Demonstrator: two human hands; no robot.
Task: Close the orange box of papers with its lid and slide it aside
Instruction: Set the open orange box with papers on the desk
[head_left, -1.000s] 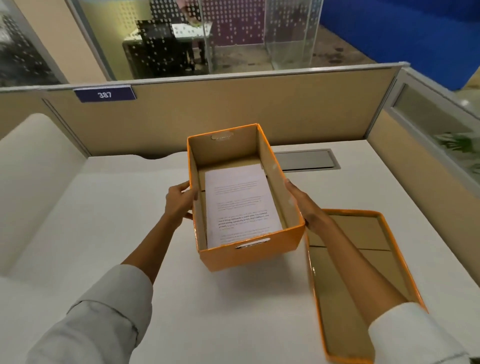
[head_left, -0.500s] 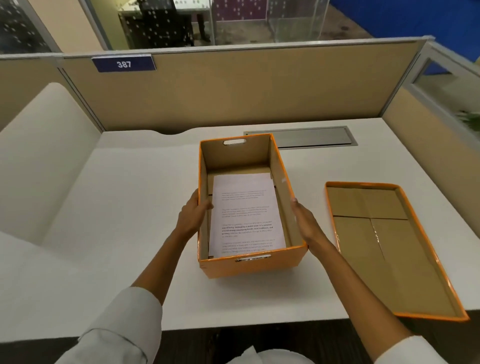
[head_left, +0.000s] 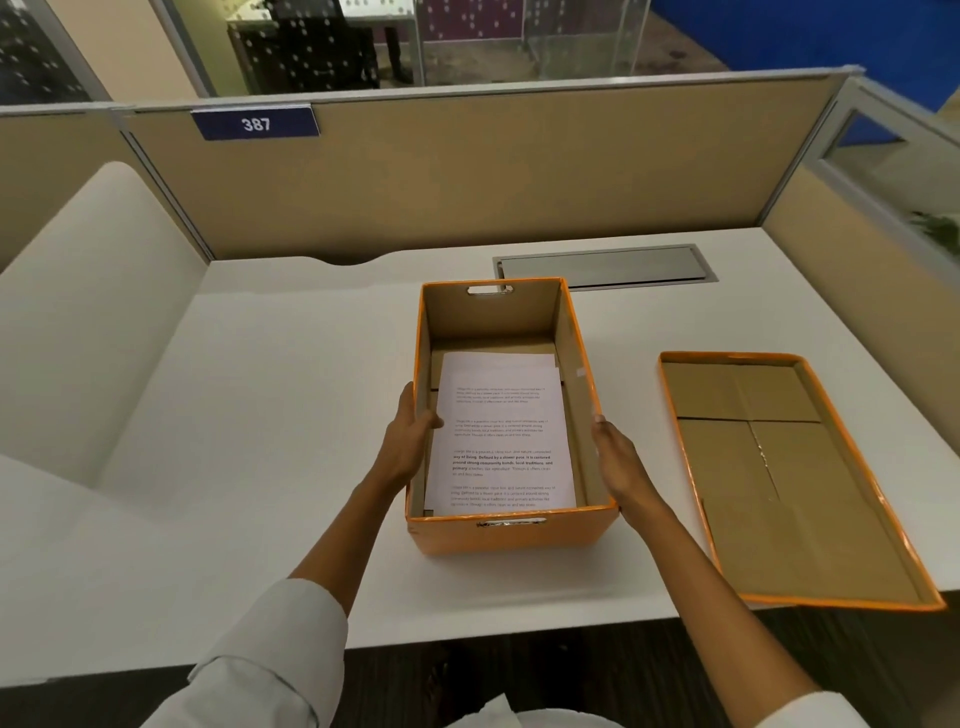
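A person's left hand (head_left: 408, 441) and right hand (head_left: 621, 460) press flat against the long sides of an open orange cardboard box (head_left: 511, 535) on a white desk (head_left: 270, 415) — left thumb hooked over the rim, right fingers held together. Between the hands, printed white paper sheets (head_left: 501, 436) lie in the box. Well to the right of the right hand, the box's orange cardboard lid (head_left: 789, 483) rests inside-up. Beyond the hands — a grey metal cable hatch (head_left: 605, 266) and a tan partition (head_left: 467, 171).
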